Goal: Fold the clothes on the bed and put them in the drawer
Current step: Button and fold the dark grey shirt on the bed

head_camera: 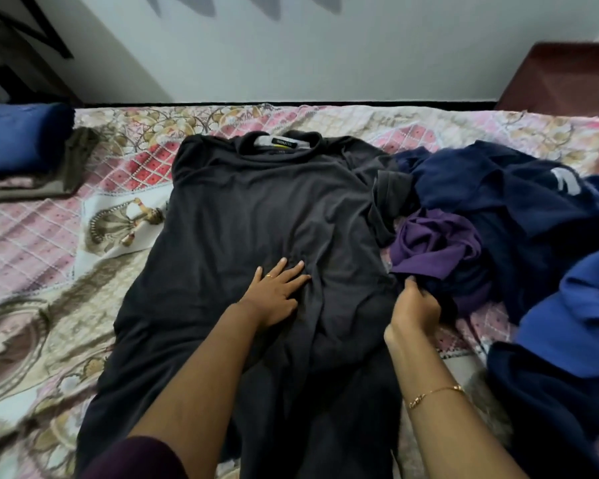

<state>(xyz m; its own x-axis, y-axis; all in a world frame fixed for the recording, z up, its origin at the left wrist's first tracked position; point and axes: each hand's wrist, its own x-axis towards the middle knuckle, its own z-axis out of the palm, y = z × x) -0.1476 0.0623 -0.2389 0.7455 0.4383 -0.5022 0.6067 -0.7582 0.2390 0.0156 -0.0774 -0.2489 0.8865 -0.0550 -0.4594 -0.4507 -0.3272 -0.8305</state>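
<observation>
Charcoal T-shirt [267, 209] lengthwise, collar far; left hand [277, 295] flat, right hand [416, 307] pinching hem.

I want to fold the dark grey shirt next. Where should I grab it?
Probably pinch the right sleeve, coming from the right. The shirt lies flat, collar away, and that sleeve sticks out crumpled toward the clothes pile, so it can fold inward first.

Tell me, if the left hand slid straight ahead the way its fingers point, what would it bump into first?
Probably nothing but more of the dark grey T-shirt. The left hand lies flat on it, fingers aimed up and slightly right, toward the shirt's right sleeve. Beyond that lies the navy clothes pile, though depth is hard to judge.
</observation>
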